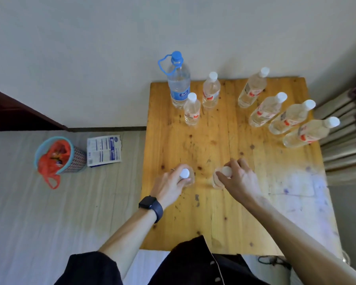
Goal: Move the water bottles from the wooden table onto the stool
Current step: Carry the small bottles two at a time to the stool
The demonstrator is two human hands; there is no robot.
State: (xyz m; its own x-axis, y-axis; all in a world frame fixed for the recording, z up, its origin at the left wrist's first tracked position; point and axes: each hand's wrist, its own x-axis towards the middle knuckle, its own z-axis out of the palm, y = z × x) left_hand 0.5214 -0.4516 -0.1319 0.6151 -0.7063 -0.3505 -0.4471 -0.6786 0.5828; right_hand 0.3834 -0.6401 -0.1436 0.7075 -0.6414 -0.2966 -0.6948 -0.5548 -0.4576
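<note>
**A:** Head view. Left hand (171, 183) is curled round the neck of a small clear plastic water bottle with a white cap (184, 173), lower middle of frame. Right hand (242, 178) has the same top grip on a second small clear white-capped bottle (226, 171), near the first. Both look seated on the yellow wooden tabletop (224, 212); can't confirm lift-off.

**B:** Stool?

**A:** Not in frame. The carry probably means a turn with both hands loaded.

**B:** Risks?

**A:** Neck grips: a full bottle can swing or slip through the fingers. Seven more stand toward the top of the frame: a tall clear bottle with a blue cap and carry loop (178, 87), two small ones beside it, and a diagonal row of four white-capped bottles (266, 111) at upper right. That row is packed close. Clip one on a later reach and its neighbours may go too.

**B:** Landing?

**A:** Two at once on an unseen seat. Either could land on the edge and tip off.
</note>
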